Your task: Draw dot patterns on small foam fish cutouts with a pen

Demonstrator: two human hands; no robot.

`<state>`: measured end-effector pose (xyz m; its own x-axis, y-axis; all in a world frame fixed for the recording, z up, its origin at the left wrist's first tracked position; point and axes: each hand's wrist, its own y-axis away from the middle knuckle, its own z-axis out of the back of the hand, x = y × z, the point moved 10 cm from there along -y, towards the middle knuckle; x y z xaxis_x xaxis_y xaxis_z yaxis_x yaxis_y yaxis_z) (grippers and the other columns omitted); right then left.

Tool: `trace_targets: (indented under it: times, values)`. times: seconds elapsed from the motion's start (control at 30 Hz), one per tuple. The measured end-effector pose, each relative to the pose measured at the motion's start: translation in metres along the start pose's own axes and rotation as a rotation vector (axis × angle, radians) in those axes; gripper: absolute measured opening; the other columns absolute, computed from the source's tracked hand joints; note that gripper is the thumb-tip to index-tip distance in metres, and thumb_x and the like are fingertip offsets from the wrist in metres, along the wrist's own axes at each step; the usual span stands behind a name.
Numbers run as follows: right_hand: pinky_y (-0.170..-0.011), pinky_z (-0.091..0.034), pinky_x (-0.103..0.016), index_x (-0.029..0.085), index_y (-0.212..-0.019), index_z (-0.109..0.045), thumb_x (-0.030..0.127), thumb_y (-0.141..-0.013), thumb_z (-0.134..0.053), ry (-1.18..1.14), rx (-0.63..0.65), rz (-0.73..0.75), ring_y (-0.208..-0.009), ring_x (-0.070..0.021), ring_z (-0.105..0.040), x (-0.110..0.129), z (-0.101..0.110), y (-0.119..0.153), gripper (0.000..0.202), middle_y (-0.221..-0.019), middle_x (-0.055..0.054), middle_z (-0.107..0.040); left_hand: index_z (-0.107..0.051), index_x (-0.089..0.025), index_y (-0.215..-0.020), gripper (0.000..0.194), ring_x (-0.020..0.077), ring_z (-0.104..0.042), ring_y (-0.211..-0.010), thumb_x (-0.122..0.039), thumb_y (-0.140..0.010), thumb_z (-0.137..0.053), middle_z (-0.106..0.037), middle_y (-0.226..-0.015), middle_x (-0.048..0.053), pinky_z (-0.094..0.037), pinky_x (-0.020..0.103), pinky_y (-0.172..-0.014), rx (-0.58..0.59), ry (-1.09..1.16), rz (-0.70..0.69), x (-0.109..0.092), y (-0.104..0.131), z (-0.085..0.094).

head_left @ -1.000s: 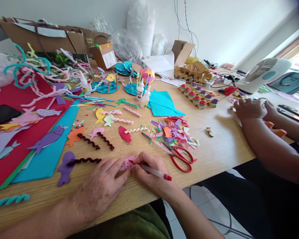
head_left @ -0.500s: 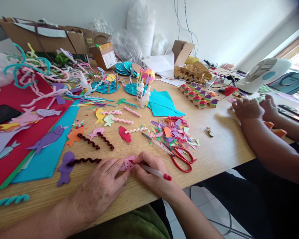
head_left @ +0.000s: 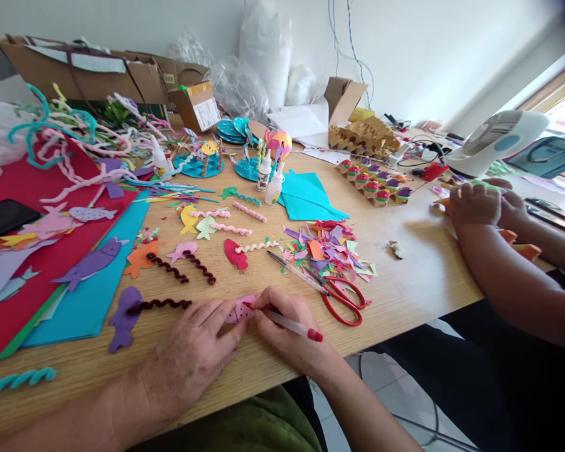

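My right hand (head_left: 287, 326) is closed around a red pen (head_left: 294, 324), its tip on a small pink paper fish (head_left: 239, 309) marked with dots. My left hand (head_left: 195, 351) presses the fish against the wooden table (head_left: 405, 301) with its fingertips, covering part of it. Left of that hand lies a purple fish (head_left: 125, 317) with a dark brown twisted pipe cleaner (head_left: 164, 304) on it. Orange (head_left: 141, 257), yellow (head_left: 188, 218) and red (head_left: 236, 253) paper fish lie farther back, with twisted pipe cleaners beside or on them.
Red-handled scissors (head_left: 346, 301) and another pen (head_left: 296, 271) lie by colored paper scraps (head_left: 320, 248). Glue bottles (head_left: 274, 186), blue sheets (head_left: 311, 196) and an egg carton (head_left: 374, 182) stand or lie behind. At right, another person's hands (head_left: 478, 204) hold something orange.
The other person's hands have shifted slightly to the right, showing more of an orange piece. My own hands look almost unmoved, with the pen still on the fish.
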<state>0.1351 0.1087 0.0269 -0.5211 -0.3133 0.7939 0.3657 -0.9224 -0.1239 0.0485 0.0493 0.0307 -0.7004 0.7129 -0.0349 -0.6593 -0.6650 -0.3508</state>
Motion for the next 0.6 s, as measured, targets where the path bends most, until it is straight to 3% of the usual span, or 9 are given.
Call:
trace_targets:
  times: [0.6]
  values:
    - [-0.050, -0.034, -0.019, 0.020, -0.067, -0.053, 0.011, -0.070, -0.049, -0.022, -0.020, 0.015, -0.049, -0.0094, -0.047, -0.0007, -0.0001, -0.0004, 0.010, -0.058, 0.004, -0.057, -0.057, -0.014, -0.118, 0.034, 0.0262, -0.052, -0.104, -0.010, -0.088, -0.041, -0.058, -0.113, 0.014, -0.049, 0.042, -0.086, -0.021, -0.026, -0.019, -0.0010, -0.0016, 0.0034]
